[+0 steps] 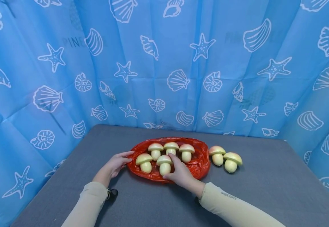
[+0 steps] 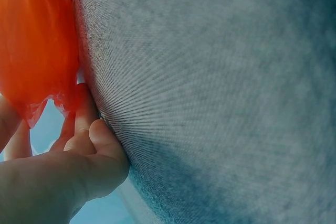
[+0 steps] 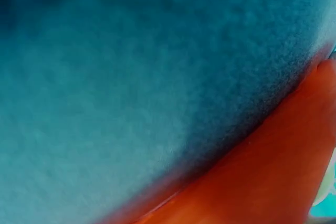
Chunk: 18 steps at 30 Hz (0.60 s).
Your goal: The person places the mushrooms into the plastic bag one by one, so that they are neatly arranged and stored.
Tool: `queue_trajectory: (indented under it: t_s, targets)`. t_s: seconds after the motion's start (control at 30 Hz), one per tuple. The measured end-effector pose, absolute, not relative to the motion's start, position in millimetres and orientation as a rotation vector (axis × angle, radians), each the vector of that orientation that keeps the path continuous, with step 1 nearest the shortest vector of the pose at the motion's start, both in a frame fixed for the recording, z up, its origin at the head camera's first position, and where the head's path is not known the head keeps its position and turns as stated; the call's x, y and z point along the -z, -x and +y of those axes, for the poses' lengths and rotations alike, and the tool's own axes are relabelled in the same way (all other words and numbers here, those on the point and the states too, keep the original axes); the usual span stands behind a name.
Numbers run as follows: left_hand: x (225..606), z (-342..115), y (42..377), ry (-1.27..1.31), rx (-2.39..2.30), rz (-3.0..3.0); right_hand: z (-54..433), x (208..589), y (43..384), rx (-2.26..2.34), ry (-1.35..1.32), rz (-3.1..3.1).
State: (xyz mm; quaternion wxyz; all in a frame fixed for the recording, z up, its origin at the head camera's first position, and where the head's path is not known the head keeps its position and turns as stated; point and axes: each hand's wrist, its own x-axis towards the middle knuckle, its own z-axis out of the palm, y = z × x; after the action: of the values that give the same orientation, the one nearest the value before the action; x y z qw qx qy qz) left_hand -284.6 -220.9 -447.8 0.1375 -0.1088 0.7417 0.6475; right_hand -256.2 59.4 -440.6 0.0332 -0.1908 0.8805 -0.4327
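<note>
A red plastic bag (image 1: pixel 200 167) lies spread open on the table, its mouth facing up. Several mushroom-shaped pieces with pale stems and yellow-pink caps, such as the back-left mushroom (image 1: pixel 155 150), stand inside it. My right hand (image 1: pixel 181 173) reaches over the bag's near rim and holds the front mushroom (image 1: pixel 164 165) between thumb and fingers. At the bag's left end, my left hand (image 1: pixel 119 163) touches the rim with fairly straight fingers. The left wrist view has these fingers (image 2: pixel 84 111) against the bag's red side, low by the tabletop. The right hand is out of the right wrist view.
Two more mushrooms, a pinkish one (image 1: pixel 217 155) and a yellower one (image 1: pixel 232 162), stand side by side just right of the bag. The grey cloth-covered table (image 1: pixel 266 183) ends at a blue curtain (image 1: pixel 164 63) printed with shells and starfish, which hangs behind and at both sides.
</note>
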Motion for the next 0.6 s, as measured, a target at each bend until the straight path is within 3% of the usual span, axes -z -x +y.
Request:
queue_trajectory:
  t_s: [0.6]
  targets:
    - [448.1, -221.1, 283.8, 0.294, -1.872, 2.147, 56.6, 440.2, 258.7, 1.207, 0.662, 2.786]
